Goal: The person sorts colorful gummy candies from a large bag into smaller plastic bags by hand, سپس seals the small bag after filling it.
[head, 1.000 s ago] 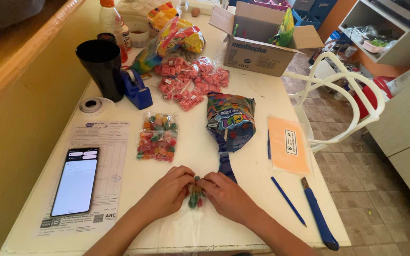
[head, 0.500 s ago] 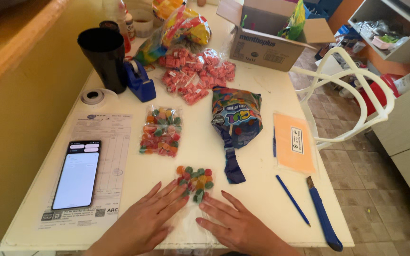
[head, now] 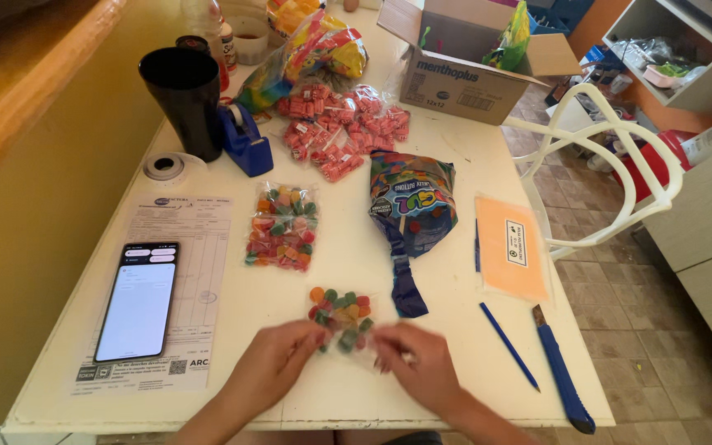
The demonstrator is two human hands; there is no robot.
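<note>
Candy packet [head: 340,318]: small clear plastic bag of round sweets in orange, green and red, lying flat near the front edge of the white table [head: 455,165], between both hands.
Left hand [head: 278,367]: fingertips touching the packet's left edge; whether they pinch the plastic cannot be told, as the hand is blurred.
Right hand [head: 418,363]: fingertips at the packet's right edge; clamped or merely resting cannot be told.
Cardboard box [head: 463,70]: open, at the far edge.
Red sweet packets [head: 339,132]: heaped near the box.
Large candy bag [head: 412,206]: blue, printed, its twisted neck ending just beside the packet.
Paper form [head: 179,272]: left of the hands, with a phone [head: 138,301] lying on it.
Black cup [head: 183,99]: far left, touching a blue tape dispenser [head: 245,140].
Orange card [head: 511,245]: right side.
Second filled packet [head: 283,227]: beyond the first, apart from it.
Blue knife [head: 562,371] and blue pen [head: 508,346]: right of the right hand.
</note>
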